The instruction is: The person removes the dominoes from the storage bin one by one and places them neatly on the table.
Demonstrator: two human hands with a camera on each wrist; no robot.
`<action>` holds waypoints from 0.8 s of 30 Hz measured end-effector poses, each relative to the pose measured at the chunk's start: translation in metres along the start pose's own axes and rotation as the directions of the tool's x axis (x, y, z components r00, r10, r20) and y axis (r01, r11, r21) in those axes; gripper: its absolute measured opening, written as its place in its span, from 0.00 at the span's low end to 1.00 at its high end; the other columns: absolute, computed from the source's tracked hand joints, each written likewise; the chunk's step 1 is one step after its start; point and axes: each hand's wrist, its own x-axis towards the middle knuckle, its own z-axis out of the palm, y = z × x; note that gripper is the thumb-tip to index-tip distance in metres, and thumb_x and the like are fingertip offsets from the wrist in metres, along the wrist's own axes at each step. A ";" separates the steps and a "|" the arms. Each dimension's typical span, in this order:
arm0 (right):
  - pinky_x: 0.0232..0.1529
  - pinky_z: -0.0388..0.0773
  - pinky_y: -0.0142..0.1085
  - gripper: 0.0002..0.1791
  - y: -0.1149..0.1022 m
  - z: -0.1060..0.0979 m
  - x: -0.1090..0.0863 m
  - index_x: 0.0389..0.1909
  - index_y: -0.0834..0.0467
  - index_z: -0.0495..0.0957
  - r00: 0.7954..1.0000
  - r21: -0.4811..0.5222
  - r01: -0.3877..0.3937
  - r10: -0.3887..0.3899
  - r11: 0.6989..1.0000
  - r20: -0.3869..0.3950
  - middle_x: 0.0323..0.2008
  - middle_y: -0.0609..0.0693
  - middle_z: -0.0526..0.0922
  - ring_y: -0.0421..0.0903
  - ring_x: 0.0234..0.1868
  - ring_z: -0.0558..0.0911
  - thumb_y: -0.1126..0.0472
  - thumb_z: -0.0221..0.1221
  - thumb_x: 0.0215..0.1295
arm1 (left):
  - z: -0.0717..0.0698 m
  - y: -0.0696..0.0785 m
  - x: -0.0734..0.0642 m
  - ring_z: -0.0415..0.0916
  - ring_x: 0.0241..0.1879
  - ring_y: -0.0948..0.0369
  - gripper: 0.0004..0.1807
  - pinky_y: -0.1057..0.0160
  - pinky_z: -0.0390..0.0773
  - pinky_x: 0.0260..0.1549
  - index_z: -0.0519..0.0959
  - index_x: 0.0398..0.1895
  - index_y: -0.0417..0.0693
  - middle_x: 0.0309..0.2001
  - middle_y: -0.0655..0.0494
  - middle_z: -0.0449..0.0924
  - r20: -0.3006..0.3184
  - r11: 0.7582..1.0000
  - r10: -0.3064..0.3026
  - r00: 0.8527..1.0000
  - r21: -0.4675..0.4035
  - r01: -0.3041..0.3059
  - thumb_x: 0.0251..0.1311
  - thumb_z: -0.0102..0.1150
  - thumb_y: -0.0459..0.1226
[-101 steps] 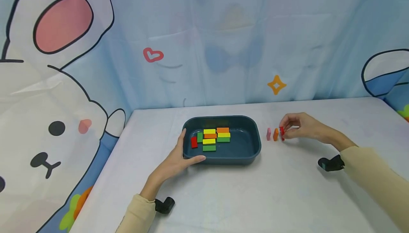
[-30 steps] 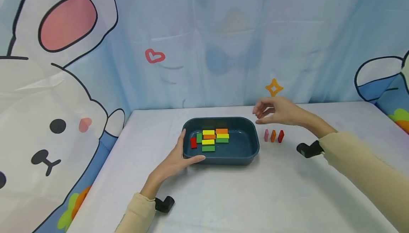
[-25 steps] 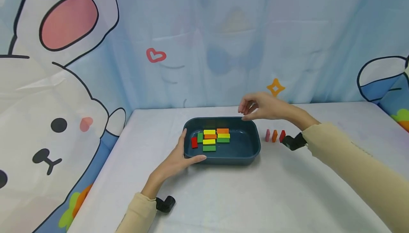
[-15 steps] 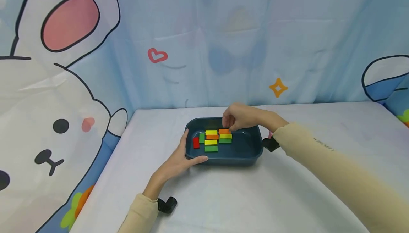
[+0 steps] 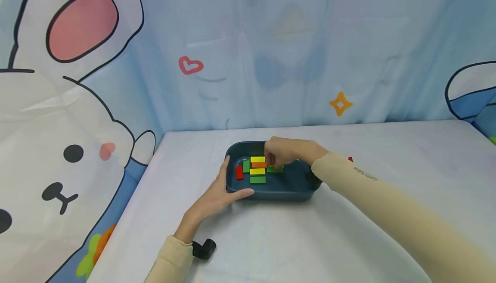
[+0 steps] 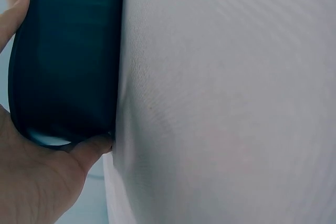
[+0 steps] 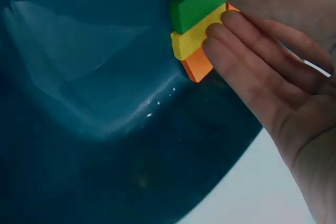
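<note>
In the head view my left hand (image 5: 217, 190) holds the left end of a dark teal plastic tray (image 5: 284, 196), its thumb along the near rim and its fingers at the left wall. My right hand (image 5: 284, 150) reaches down inside the tray over its blocks. The right wrist view has its fingertips and thumb touching a row made of a green block (image 7: 199, 4), a yellow block (image 7: 198, 34) and an orange block (image 7: 198, 66). The fingers look fairly straight and no block is lifted. From above, the hand hides part of this row.
Left of the right hand, the tray also holds a red block (image 5: 239, 172), an upright green block (image 5: 246, 166) and several stacked yellow, orange and green ones. Outside, a red block (image 5: 350, 159) peeks from behind the right sleeve (image 5: 360, 188). A printed curtain (image 5: 286, 50) hangs behind the white table (image 5: 271, 240).
My right hand has left the red block on the table to the right, moved left and lowered into the tray. The sleeve now covers the pink and orange blocks. The left hand stays put.
</note>
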 end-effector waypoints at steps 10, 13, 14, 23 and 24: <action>0.50 0.86 0.39 0.13 -0.004 0.006 0.007 0.48 0.65 0.88 0.998 -0.041 -0.051 0.051 0.998 0.019 0.44 0.54 0.89 0.46 0.44 0.86 0.73 0.70 0.62 | 0.000 0.000 0.001 0.47 0.82 0.47 0.68 0.34 0.54 0.75 0.32 0.86 0.64 0.85 0.51 0.39 0.001 1.000 0.004 1.000 0.000 -0.004 0.57 0.72 0.63; 0.50 0.86 0.39 0.12 -0.004 0.008 0.008 0.47 0.65 0.89 0.998 -0.041 -0.062 0.063 0.997 0.014 0.43 0.53 0.89 0.45 0.42 0.85 0.73 0.71 0.62 | 0.000 0.000 0.001 0.47 0.82 0.47 0.68 0.34 0.53 0.75 0.32 0.86 0.63 0.85 0.51 0.39 0.002 1.000 0.009 1.000 -0.003 -0.009 0.58 0.72 0.63; 0.50 0.86 0.38 0.13 -0.005 0.009 0.008 0.47 0.64 0.89 0.997 -0.037 -0.072 0.072 0.997 0.015 0.43 0.53 0.89 0.45 0.42 0.85 0.72 0.72 0.61 | 0.000 0.000 0.001 0.47 0.82 0.47 0.68 0.34 0.53 0.75 0.32 0.86 0.63 0.85 0.51 0.39 0.003 1.000 0.010 1.000 -0.004 -0.010 0.58 0.72 0.62; 0.51 0.85 0.38 0.13 -0.010 0.011 0.012 0.45 0.62 0.88 0.988 -0.057 -0.140 0.143 0.989 0.060 0.40 0.49 0.85 0.44 0.41 0.81 0.69 0.75 0.59 | 0.001 0.000 0.001 0.49 0.81 0.46 0.66 0.33 0.56 0.74 0.33 0.87 0.62 0.85 0.49 0.42 0.000 1.000 0.005 1.000 -0.015 -0.005 0.60 0.72 0.59; 0.51 0.85 0.38 0.12 -0.011 0.011 0.013 0.44 0.61 0.88 0.987 -0.063 -0.144 0.148 0.988 0.062 0.39 0.48 0.85 0.45 0.40 0.80 0.69 0.75 0.59 | 0.001 0.000 0.001 0.49 0.81 0.45 0.66 0.33 0.56 0.74 0.33 0.87 0.62 0.85 0.48 0.42 0.001 1.000 0.008 1.000 -0.014 -0.008 0.60 0.72 0.59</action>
